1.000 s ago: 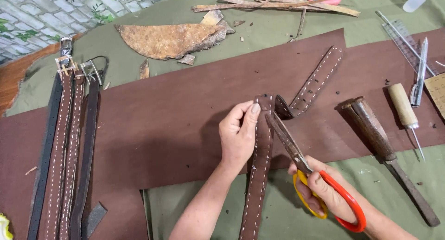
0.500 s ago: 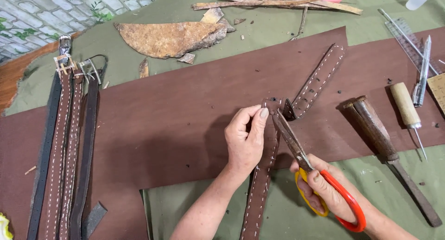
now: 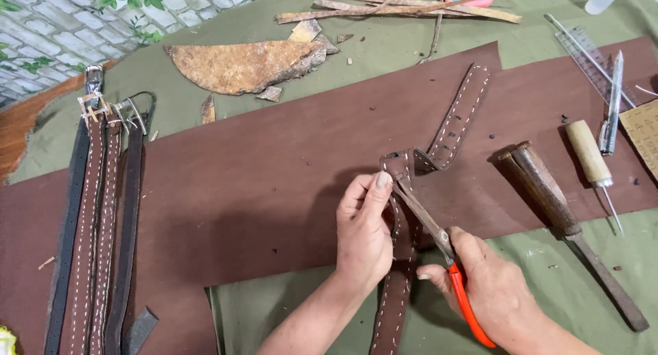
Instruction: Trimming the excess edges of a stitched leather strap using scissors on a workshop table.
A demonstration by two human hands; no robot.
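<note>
Strap [image 3: 401, 259] is being pinched by the left hand [image 3: 362, 235] while the right hand [image 3: 490, 293], just beside, is gripping scissors [image 3: 439, 249] closed around their handle.

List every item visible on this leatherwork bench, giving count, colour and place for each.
stitched brown leather strap: one, brown, centre, pinched by left hand
orange-handled scissors: one, in right hand, blades at strap
large brown leather sheet: one, across bench
finished buckled belts: about four, brown and black, left
wooden-handled punch: one, dark, right
pale-handled awl: one, right
clear ruler: one, upper right
tan leather scrap: one, top
green cloth: one, underneath
left hand: one
right hand: one
</note>
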